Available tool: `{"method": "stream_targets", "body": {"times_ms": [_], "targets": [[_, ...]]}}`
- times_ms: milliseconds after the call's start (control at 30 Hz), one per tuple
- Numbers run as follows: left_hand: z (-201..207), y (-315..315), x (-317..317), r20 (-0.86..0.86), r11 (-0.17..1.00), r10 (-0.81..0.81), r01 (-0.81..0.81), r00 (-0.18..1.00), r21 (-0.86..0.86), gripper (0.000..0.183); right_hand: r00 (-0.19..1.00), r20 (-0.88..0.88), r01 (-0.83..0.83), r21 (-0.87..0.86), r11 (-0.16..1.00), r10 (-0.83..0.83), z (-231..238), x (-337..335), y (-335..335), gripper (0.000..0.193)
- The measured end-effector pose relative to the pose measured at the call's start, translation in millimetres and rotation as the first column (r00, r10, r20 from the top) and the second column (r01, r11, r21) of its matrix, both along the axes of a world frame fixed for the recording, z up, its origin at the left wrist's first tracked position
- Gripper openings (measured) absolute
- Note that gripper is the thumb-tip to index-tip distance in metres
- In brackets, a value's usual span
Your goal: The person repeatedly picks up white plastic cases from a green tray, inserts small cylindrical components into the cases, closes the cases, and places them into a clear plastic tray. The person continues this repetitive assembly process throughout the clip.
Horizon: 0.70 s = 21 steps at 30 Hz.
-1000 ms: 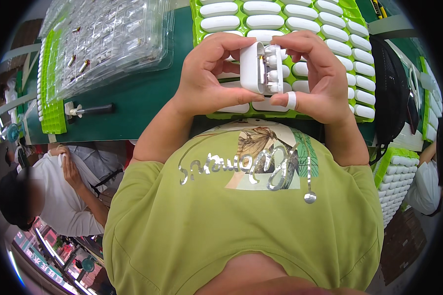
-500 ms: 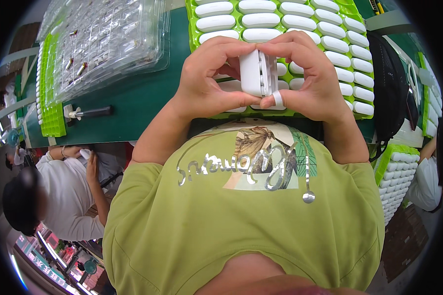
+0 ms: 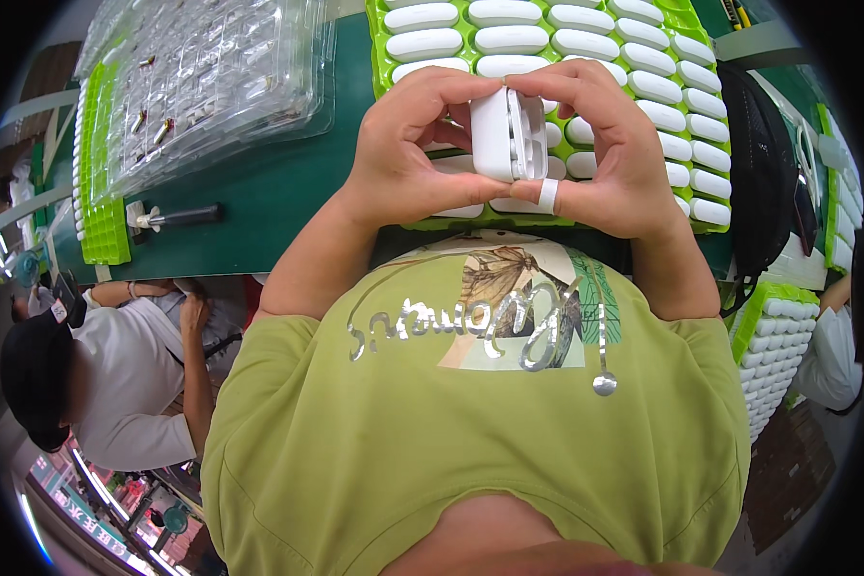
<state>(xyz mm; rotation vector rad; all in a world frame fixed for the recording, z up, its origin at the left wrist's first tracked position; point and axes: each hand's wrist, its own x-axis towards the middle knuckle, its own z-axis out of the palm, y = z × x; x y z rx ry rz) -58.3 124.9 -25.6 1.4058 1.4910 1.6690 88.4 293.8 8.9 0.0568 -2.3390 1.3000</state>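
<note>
Between both hands I hold a white earbud charging case (image 3: 491, 139) on its side, over the front of a bright green tray (image 3: 382, 75). My left hand (image 3: 398, 154) grips the left half, thumb at the near end and fingers at the far end. My right hand (image 3: 616, 158), with a white band round the thumb, pinches the lid side likewise. The lid stands part-way apart from the body, and the gap shows a white inside. Rows of similar rounded white cases (image 3: 658, 88) fill the tray behind and beside my hands.
Stacked clear plastic trays (image 3: 221, 91) with small parts lie at the left. A black-handled tool (image 3: 187, 217) rests on the green table (image 3: 288, 197). A black bag (image 3: 754, 168) is at the right edge. Another person (image 3: 130, 365) sits at the left, and a filled green tray (image 3: 778, 336) stands lower right.
The case's lid has swung further from its body, toward the right, widening the gap. Both hands keep their hold, shifting slightly. The person at the left has moved their head and hands.
</note>
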Motion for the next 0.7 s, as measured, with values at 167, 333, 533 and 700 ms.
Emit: {"method": "stream_targets", "body": {"times_ms": [167,333,533,700], "targets": [[3.2,-0.6,-1.2,-0.079,0.999,-0.018,0.015,0.997,-0.047,0.068,1.000,-0.029,0.009,0.123,0.992,-0.005,3.6,1.0,1.1,0.056],[-2.2,-2.5,0.1,0.093,0.999,-0.036,0.038,0.995,-0.017,0.070,0.999,0.031,0.022,-0.153,0.988,-0.017,-0.9,1.9,1.2,0.056],[-0.3,-2.6,-1.2,0.082,0.999,-0.020,0.022,0.996,-0.028,0.073,0.999,-0.010,0.039,-0.067,0.997,-0.040,1.1,2.6,6.6,0.060],[-1.6,-2.7,-3.7,0.081,0.998,-0.061,0.061,0.995,0.010,0.074,1.000,0.023,0.009,-0.095,0.995,-0.007,-0.5,2.6,5.1,0.060]]}}
